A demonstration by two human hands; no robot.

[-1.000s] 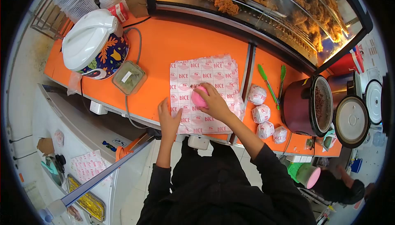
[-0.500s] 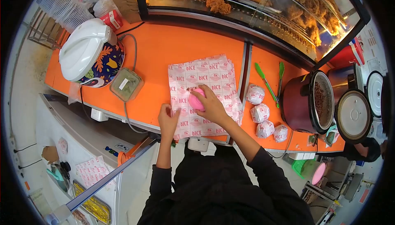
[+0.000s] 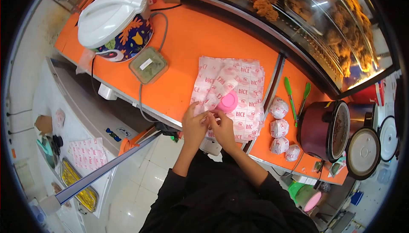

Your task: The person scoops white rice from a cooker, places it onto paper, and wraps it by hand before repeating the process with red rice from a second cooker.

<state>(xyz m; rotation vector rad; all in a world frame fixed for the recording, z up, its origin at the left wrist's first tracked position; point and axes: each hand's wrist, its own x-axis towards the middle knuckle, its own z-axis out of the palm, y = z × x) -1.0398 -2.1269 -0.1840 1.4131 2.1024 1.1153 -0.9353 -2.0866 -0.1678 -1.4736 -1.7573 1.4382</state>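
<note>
A stack of printed wrapping paper [image 3: 251, 79] lies on the orange counter, with a small round pink bowl [image 3: 229, 101] on it, apparently mouth down. The top sheet's left side is lifted and curls over toward the bowl. My left hand [image 3: 195, 125] is closed on the near left edge of that sheet. Close beside it, just below the bowl, my right hand [image 3: 222, 127] has its fingers bent together at the paper's near edge. Whether a bit of paper sits between the right fingertips is hidden.
Several wrapped balls [image 3: 279, 128] sit to the right, near green-tipped tongs [image 3: 290, 98] and an open rice cooker [image 3: 321, 128]. A lidded patterned pot [image 3: 115, 24] and a clear container [image 3: 148, 65] stand left. A glass case of fried chicken [image 3: 298, 15] borders the back.
My right hand has let go of the pink bowl and come down beside my left. The sheet's left side has been raised toward the bowl. The view has shifted and tilted.
</note>
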